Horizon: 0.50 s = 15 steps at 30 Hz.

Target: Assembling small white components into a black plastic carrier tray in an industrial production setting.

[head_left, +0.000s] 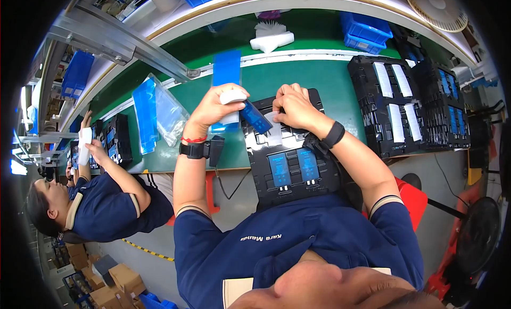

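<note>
My left hand (pixel 219 107) is closed on a flat blue battery (pixel 256 117), held tilted above a black plastic tray (pixel 257 175). A curved white piece (pixel 233 97) sits in the same grip, by the thumb and fingers. My right hand (pixel 297 107) is pinched closed just right of the battery. From its fingertips a pale, thin strip (pixel 274 135) seems to hang beside the battery's end; its upper part is hidden. Lower in the tray, close to my body, two more blue batteries (pixel 278 169) lie side by side in their slots.
Blue film sheets (pixel 145 114) and clear plastic bags (pixel 171 117) lie left on the green bench (pixel 331 90). Stacked black trays (pixel 379 132) with white strips stand right. Blue bins (pixel 365 31) sit behind. A co-worker (pixel 109 208) works at the left.
</note>
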Each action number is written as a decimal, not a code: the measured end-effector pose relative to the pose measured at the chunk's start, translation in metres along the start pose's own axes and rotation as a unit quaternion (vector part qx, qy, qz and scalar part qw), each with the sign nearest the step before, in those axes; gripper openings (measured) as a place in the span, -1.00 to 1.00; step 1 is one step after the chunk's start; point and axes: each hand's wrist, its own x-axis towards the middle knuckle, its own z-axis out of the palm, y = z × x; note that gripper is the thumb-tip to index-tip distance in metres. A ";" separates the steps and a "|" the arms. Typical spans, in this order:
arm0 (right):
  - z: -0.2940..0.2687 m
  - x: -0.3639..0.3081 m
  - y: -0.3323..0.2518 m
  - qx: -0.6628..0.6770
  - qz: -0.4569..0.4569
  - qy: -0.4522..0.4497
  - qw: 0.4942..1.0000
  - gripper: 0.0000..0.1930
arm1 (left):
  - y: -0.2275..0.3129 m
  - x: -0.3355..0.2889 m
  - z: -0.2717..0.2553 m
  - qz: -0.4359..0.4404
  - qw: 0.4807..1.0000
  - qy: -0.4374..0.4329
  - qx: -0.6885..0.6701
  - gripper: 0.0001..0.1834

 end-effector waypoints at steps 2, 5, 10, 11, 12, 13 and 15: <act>0.006 0.003 0.002 -0.028 -0.027 0.031 0.999 -0.84 | -0.006 0.001 0.012 -0.020 1.000 0.012 -0.008 -0.82; 0.010 0.006 0.004 -0.014 -0.028 0.030 0.999 -0.86 | -0.016 0.005 0.024 -0.043 0.999 0.016 -0.009 -0.84; 0.018 0.006 0.009 -0.026 -0.028 0.061 0.997 -0.90 | -0.018 0.010 0.035 -0.054 0.998 0.014 0.006 -0.83; 0.019 0.006 0.009 -0.024 -0.031 0.065 0.997 -0.92 | -0.018 0.010 0.037 -0.055 0.998 0.013 0.005 -0.83; 0.020 0.006 0.009 -0.022 -0.035 0.069 0.997 -0.93 | -0.018 0.010 0.038 -0.059 0.998 0.007 0.008 -0.84; 0.020 0.005 0.009 -0.022 -0.034 0.069 0.997 -0.93 | -0.018 0.011 0.040 -0.062 0.998 0.001 0.011 -0.85; 0.019 0.005 0.009 -0.024 -0.032 0.072 0.997 -0.94 | -0.018 0.012 0.042 -0.067 0.998 -0.010 0.014 -0.85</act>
